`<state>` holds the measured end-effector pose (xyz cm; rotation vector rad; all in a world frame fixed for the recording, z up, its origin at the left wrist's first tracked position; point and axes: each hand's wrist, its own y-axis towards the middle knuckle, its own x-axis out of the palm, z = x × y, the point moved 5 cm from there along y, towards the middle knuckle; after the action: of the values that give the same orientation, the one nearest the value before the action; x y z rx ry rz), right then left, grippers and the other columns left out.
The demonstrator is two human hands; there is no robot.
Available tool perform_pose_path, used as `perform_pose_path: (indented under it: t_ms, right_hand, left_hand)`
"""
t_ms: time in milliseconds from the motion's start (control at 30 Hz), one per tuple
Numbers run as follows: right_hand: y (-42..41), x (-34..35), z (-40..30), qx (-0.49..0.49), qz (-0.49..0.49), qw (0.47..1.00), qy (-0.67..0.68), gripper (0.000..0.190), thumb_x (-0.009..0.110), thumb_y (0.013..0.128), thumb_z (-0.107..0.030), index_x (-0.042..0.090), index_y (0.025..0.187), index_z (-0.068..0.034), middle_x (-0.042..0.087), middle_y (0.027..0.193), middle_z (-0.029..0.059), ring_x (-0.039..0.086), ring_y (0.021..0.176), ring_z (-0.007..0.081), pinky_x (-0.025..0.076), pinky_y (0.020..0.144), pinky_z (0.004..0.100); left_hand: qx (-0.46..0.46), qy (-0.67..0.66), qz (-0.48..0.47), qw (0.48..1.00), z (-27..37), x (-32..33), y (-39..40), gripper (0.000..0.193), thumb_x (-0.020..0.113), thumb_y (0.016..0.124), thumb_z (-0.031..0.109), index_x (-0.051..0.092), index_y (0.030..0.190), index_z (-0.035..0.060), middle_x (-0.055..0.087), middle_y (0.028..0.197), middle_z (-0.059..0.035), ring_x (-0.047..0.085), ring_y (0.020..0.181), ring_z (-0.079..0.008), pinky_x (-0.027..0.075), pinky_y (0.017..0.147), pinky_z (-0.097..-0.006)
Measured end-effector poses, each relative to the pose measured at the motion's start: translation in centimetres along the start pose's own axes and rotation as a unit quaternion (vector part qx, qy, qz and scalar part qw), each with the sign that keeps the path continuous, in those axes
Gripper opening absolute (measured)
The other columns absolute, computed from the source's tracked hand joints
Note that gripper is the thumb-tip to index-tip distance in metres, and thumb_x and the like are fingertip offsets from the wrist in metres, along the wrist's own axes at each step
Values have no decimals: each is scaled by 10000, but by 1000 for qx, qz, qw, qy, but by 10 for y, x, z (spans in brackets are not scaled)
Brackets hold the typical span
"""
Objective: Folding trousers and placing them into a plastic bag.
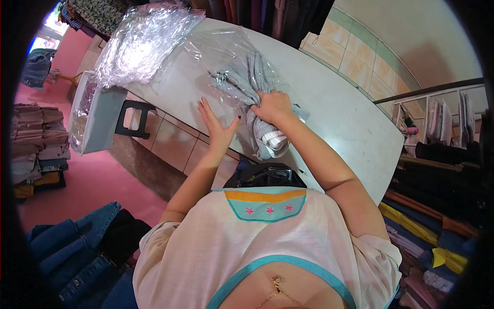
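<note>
A crumpled grey knit garment [252,77] lies on the white tabletop [332,92], its near end bunched up with a white ribbed part [274,138] showing. My right hand [273,106] is closed around the middle of the garment. Clear plastic film [216,42] spreads over and beside the garment's far end; whether the cloth is inside it I cannot tell. To the left of the garment, my left hand [220,125] has its fingers spread and holds nothing. Its thumb points toward the garment, close to the film.
A heap of clear plastic bags [142,42] covers the table's left end. Below it are a white bin [101,119] and a black stool [135,119]. Folded jeans [77,255], stacked clothes [40,143] and shelves of clothing [432,216] surround the table. Hanging garments [266,15] line the far side.
</note>
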<state>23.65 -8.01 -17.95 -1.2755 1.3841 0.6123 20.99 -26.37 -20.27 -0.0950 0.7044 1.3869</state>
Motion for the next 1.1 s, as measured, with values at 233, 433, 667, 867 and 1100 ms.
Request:
perform_pose_path:
  t_ms: [233,433,667,867,1100]
  right_hand:
    - [9,1,-21,27,-7,1000,7,525,608,752,-459,572,1213,-212,583,1104,225,528,1068,353,387,885,455]
    - [7,8,-20,-22,131,991,-15,672,604,726,-601,500,1302,-271,345,1361,298,466,1146,431,371,924,482]
    - [11,18,-7,-65,156,986,1,663,607,751,-565,482,1322,-253,157,1445,313,342,1233,497,315,989,531]
    - [-15,26,-8,-250,195,948,33,683,694,711,-465,500,1293,-166,235,1422,288,285,1290,463,268,1025,552]
    - [-49,29,-11,-351,47,925,-138,1063,825,525,-412,285,1411,-179,348,1386,234,347,1281,394,283,1017,537]
  left_hand:
    - [-175,-241,-74,952,-48,35,-22,919,633,803,51,-9,1460,96,188,1472,-230,347,1287,-337,410,947,-394]
    - [-304,-327,-85,891,-54,46,-25,762,590,845,67,119,1444,55,518,1215,-180,545,1053,-237,437,881,-334]
    - [-316,-242,72,914,-59,29,-19,528,526,881,76,292,1354,63,558,1081,-118,569,901,-154,464,727,-255]
    - [-385,-360,31,849,-83,28,-43,545,406,873,-24,289,1385,121,511,1155,-83,526,959,-131,461,794,-273]
    - [-389,-419,-82,817,-81,24,-46,611,364,883,-69,205,1443,118,473,1287,-103,516,1078,-169,443,866,-292]
